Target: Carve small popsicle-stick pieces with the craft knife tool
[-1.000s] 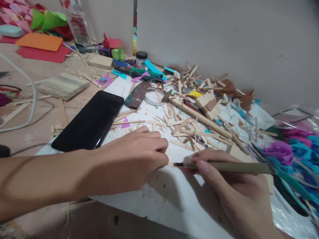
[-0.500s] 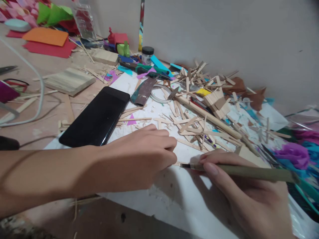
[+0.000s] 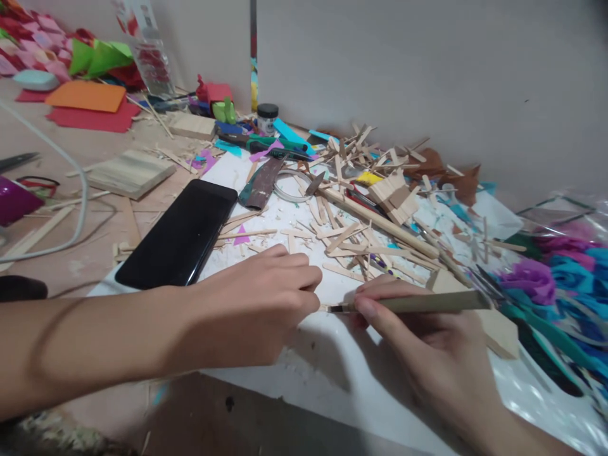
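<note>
My left hand (image 3: 280, 297) is closed, knuckles up, over the white paper sheet (image 3: 304, 373). A sliver of pale wood stick (image 3: 323, 307) pokes out from its fingertips; the rest is hidden beneath the fingers. In my right hand (image 3: 427, 335) lies a wood-carving knife (image 3: 422, 303) with a round wooden handle, gripped near its blade end. The short dark blade points left and meets the wood just beside my left fingertips. Beyond both hands, several loose craft sticks (image 3: 349, 237) are scattered on the paper.
A black phone (image 3: 178, 234) lies behind my left forearm. Further back are a tape roll (image 3: 280, 190), a long wooden rod (image 3: 380, 221) and a wood block (image 3: 130, 172). Green-handled scissors (image 3: 546, 354) lie at right near paper flowers (image 3: 529, 282). A wall (image 3: 427, 69) bounds the back.
The camera view has shifted slightly. The knife's handle end has tipped up, and its blade stays at the wood by my left fingertips. My left hand keeps its closed grip.
</note>
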A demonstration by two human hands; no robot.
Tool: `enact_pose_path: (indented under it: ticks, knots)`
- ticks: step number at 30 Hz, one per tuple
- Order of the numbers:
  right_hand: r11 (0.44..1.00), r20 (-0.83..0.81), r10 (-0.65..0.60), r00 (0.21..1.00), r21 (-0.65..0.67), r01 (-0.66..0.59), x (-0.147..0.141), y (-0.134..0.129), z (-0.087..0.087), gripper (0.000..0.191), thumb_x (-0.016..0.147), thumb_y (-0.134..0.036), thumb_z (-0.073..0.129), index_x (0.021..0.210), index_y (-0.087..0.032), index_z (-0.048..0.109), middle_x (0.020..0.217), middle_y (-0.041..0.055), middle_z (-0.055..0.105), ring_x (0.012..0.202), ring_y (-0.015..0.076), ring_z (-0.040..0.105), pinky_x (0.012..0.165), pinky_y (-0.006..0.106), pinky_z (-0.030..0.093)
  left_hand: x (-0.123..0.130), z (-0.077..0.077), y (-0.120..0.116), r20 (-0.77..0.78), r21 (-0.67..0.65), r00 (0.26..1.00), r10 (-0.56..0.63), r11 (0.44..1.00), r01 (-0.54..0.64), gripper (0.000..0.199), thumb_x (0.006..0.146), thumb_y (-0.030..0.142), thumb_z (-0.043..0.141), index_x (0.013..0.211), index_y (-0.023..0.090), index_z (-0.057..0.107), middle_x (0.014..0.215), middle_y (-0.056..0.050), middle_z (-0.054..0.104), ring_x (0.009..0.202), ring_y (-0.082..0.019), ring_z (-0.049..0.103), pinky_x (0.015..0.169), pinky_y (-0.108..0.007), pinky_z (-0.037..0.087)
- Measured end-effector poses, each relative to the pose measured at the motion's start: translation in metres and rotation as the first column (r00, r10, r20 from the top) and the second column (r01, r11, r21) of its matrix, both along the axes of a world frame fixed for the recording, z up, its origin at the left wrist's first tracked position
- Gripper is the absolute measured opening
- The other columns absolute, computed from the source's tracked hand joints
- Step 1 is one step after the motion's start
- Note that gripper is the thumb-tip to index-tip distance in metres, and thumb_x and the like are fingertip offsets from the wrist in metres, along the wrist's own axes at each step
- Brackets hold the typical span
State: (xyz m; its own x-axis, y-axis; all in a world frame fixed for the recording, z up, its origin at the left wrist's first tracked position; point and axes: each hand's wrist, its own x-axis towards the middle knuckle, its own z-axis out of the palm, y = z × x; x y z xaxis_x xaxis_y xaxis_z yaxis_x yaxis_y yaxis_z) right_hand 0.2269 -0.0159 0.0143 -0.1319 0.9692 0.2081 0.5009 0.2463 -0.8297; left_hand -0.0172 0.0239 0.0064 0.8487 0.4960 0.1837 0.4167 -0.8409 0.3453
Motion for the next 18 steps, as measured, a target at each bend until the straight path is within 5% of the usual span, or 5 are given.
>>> enact_pose_path:
  ticks: [9,14,18]
  knots:
    - [0.973,0.104,-0.077,0.992,-0.208,0.097,0.022,0.01,0.003,0.028,0.084,-0.055,0.087,0.081,-0.027,0.089,0.079,0.0069,0.086,0.066,0.024,0.078,0.051,0.027,0.06,-0.002,0.0,-0.001,-0.006,-0.013,1.0,-0.001,1.0,0.001,0.017,0.09,0.004,0.063,0.093,0.016,0.074,0.092,-0.005,0.065,0.087,-0.023,0.056,0.077,-0.038,0.036]
    - [0.977,0.181,0.027,0.983,-0.214,0.012,0.027,0.015,0.01,0.025,0.083,-0.055,0.088,0.087,-0.03,0.091,0.082,0.0068,0.086,0.06,0.0233,0.076,0.042,0.026,0.056,-0.001,-0.001,0.0,0.004,-0.003,1.0,0.007,1.0,-0.007,0.014,0.089,0.005,0.065,0.09,0.017,0.072,0.09,-0.005,0.062,0.084,-0.023,0.054,0.075,-0.038,0.036]
    - [0.982,0.084,-0.096,0.992,-0.154,0.108,0.025,0.007,0.02,0.031,0.086,-0.059,0.084,0.099,-0.031,0.091,0.068,0.0037,0.077,0.051,0.0181,0.065,0.036,0.023,0.045,-0.001,-0.002,0.001,0.018,-0.024,1.0,0.001,1.0,-0.001,0.013,0.089,0.005,0.066,0.09,0.018,0.071,0.091,-0.005,0.063,0.085,-0.022,0.055,0.076,-0.038,0.036]
